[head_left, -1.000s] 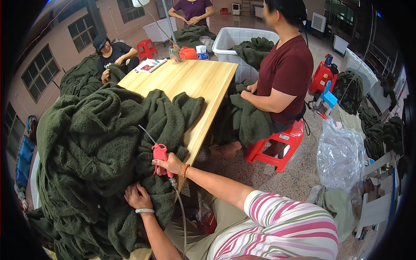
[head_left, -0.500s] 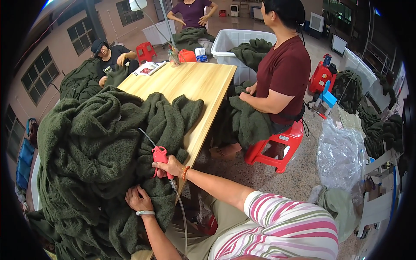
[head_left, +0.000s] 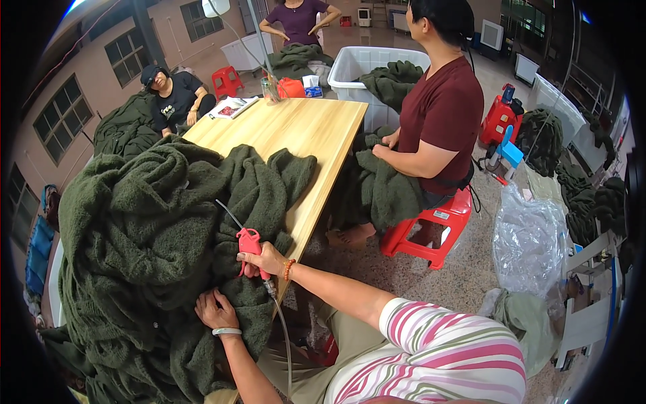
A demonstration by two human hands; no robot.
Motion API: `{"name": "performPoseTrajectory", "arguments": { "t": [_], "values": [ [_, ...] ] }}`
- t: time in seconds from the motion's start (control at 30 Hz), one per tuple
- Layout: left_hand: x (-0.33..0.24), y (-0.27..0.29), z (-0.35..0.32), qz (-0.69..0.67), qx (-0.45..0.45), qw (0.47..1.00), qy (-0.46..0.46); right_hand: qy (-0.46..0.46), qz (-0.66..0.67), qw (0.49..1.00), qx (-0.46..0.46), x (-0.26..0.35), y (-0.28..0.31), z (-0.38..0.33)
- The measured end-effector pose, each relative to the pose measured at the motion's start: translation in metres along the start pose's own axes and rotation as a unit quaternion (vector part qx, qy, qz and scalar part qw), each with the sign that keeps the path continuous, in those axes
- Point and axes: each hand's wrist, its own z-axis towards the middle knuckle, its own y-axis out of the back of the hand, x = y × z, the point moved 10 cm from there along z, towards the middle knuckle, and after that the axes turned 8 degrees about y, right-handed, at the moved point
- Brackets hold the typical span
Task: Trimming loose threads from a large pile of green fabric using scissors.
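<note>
Your left hand (head_left: 215, 311): fingertips buried in green fleece (head_left: 141, 242), can't see them. Your right hand (head_left: 264, 259) covers grip of red air gun (head_left: 249, 244); hose (head_left: 286, 350) exits bottom edge. Table clutter (head_left: 296, 86) too small to identify.

The heaped dark green fleece (head_left: 155, 249) crowds the near table (head_left: 316, 135), whose far end seems bare.

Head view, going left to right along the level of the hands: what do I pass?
Dark green fleece pile → left hand pressing on it → red air blow gun held in the right hand → red plastic stool → clear plastic bag.
</note>
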Motion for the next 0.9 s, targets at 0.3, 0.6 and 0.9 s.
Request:
{"name": "performPoseTrajectory", "arguments": {
  "t": [0.3, 0.6, 0.9],
  "values": [
    [-0.0008, 0.0007, -0.0008, 0.006, -0.005, 1.0, -0.004, -0.002, -0.001, 1.0, -0.003, -0.0022, 0.0004, -0.0003],
    [0.0002, 0.0005, 0.0006, 0.005, -0.003, 1.0, -0.004, 0.001, -0.005, 1.0, -0.015, -0.0013, 0.001, 0.0015],
    [-0.0008, -0.0025, -0.0029, 0.003, -0.001, 1.0, -0.009, -0.002, 0.055, 0.998, -0.01, -0.0019, 0.0043, -0.0041]
  ]
}}
